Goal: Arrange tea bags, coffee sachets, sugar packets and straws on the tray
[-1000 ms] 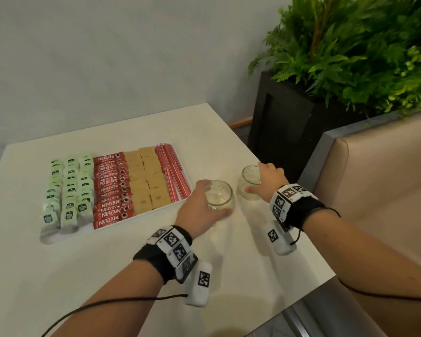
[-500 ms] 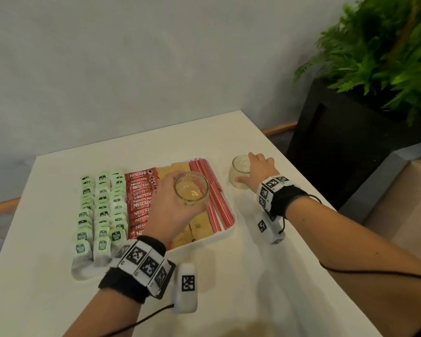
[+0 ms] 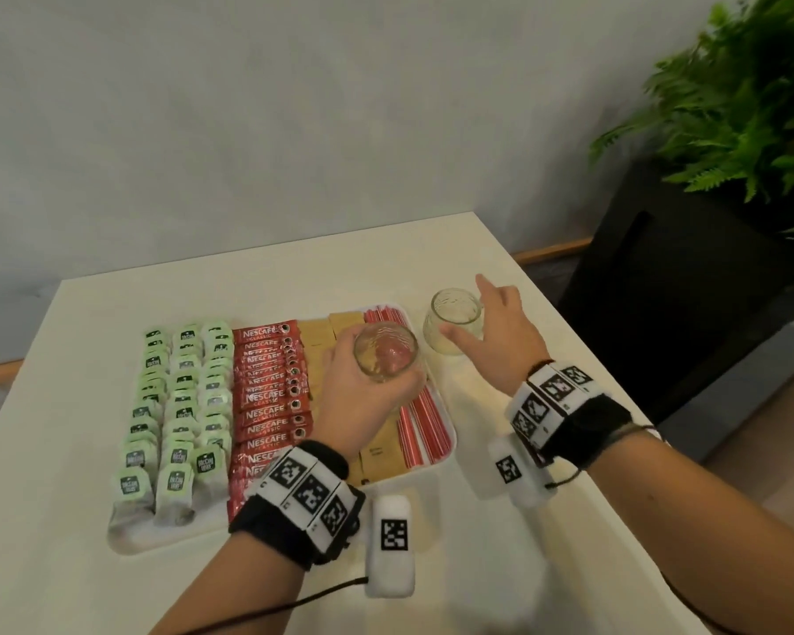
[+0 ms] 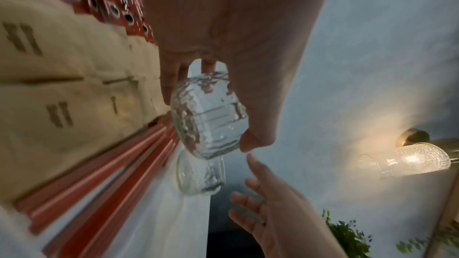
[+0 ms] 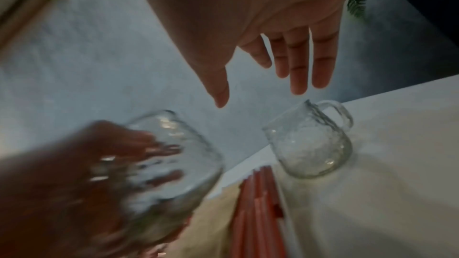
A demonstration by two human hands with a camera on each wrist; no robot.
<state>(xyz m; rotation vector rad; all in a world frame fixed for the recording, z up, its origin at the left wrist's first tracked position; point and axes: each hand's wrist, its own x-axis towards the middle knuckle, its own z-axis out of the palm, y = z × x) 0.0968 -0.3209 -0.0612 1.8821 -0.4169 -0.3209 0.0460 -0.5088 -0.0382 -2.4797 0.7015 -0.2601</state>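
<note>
A white tray (image 3: pixel 129 543) holds rows of green tea bags (image 3: pixel 179 405), red coffee sachets (image 3: pixel 271 405), brown sugar packets (image 3: pixel 319 341) and red straws (image 3: pixel 425 428). My left hand (image 3: pixel 367 387) grips a clear glass cup (image 3: pixel 386 355) in the air over the sugar packets (image 4: pixel 62 85) and straws (image 4: pixel 99 174). A second glass cup (image 3: pixel 452 320) with a handle (image 5: pixel 310 144) stands on the table just right of the tray. Beside and above it my right hand (image 3: pixel 491 332) hovers with fingers spread (image 5: pixel 258 95), holding nothing.
The white table (image 3: pixel 294 277) ends close on the right and at the front. A black planter (image 3: pixel 688 291) with a green fern (image 3: pixel 743 93) stands past the right edge. A grey wall rises behind, with a lit wall lamp (image 4: pixel 410 156).
My left hand lifted its glass off the table and carried it left, over the tray. My right hand let go of the second glass and spread its fingers.
</note>
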